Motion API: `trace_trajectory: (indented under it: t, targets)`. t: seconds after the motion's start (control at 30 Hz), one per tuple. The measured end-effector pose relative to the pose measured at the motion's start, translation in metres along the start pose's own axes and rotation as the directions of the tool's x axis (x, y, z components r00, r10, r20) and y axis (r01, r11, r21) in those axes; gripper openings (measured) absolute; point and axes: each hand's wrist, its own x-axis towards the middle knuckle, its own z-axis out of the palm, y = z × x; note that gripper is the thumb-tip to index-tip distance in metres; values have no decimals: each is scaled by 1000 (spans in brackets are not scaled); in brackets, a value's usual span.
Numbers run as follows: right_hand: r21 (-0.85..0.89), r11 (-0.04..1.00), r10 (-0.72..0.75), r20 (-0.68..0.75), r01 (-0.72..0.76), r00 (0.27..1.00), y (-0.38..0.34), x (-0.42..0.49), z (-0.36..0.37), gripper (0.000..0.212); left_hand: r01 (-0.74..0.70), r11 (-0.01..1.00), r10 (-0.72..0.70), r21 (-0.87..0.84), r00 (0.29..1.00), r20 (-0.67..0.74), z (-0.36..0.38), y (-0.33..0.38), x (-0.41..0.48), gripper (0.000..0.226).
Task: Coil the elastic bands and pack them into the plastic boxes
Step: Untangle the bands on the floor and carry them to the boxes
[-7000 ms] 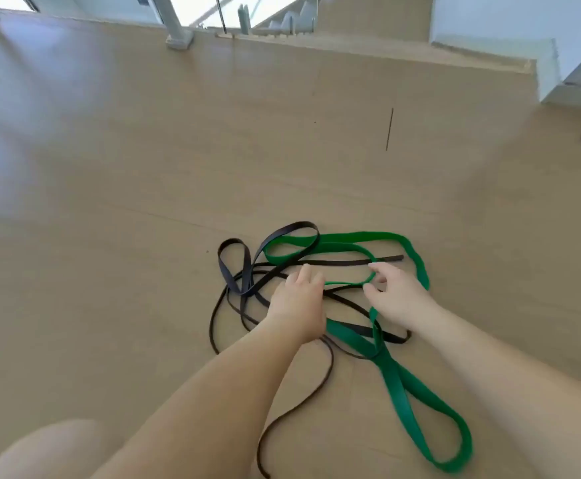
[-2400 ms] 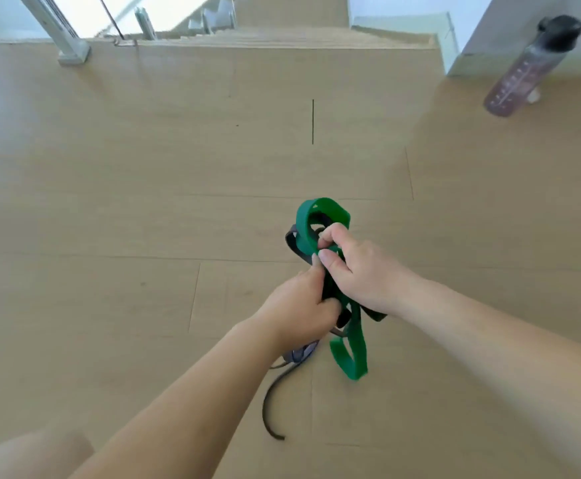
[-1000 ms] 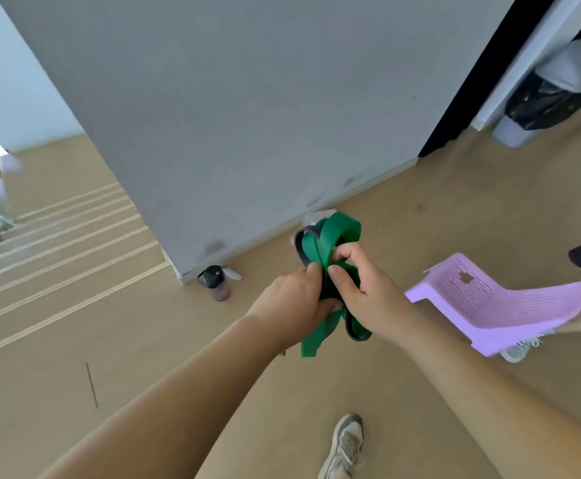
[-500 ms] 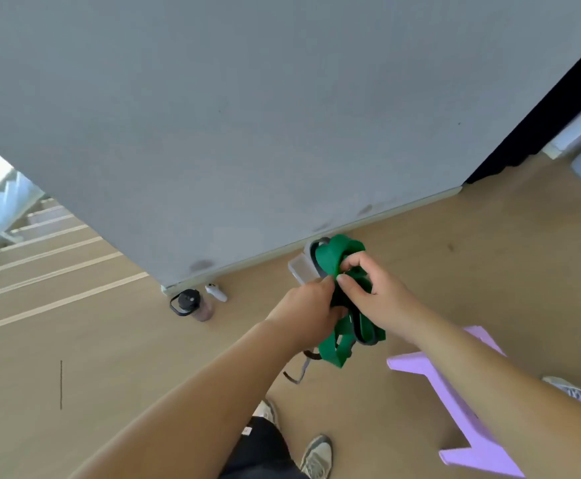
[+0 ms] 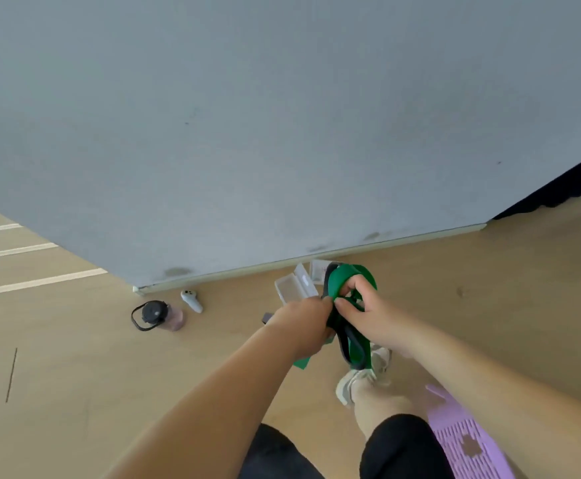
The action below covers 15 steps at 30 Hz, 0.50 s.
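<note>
The left hand [image 5: 304, 323] and right hand [image 5: 373, 314] are close together in the air. Both grip a bunch made of the green band [image 5: 337, 281] and the black band [image 5: 341, 342]. Just behind them an open plastic box [image 5: 292, 288] lies by the wall's [image 5: 282, 133] bottom edge. A bottle [image 5: 159, 316] stands well to the left on the wide wooden floor [image 5: 74, 340]. A purple chair [image 5: 465, 440] is near on the right.

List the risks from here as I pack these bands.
1. The left hand and right hand grip the green band and black band as one bundle; they may tangle rather than coil separately.
2. Loops hang low over the shoe and could snag it.
3. The open plastic box looks small; the coil might spring out.
</note>
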Motion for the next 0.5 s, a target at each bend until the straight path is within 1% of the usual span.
trace_trajectory:
  t: [0.1,0.2,0.27,0.33,0.37,0.43,0.5]
  targets:
    - [-31,999,12,99,-9,995,24,52,-23,11,96,995,-96,-23,995,25,8,5,46,20]
    - [-43,999,15,211,-6,977,62,111,-33,12,222,974,-219,-43,974,55,27,9,96,17]
    - [-62,998,18,303,1,953,88,144,-34,9,310,946,-303,-97,950,75,48,10,121,16]
    - [-59,998,41,389,-19,920,112,169,-32,6,376,918,-366,-124,926,95,71,11,142,17]
    - [-78,997,59,427,-28,902,124,179,-28,6,415,895,-401,-165,909,112,84,11,149,19]
    - [-115,993,86,473,-35,877,148,197,-17,9,479,840,-459,-256,878,139,112,8,161,22]
    - [-137,989,117,508,-54,853,176,217,2,13,521,802,-495,-292,853,163,147,-3,175,23]
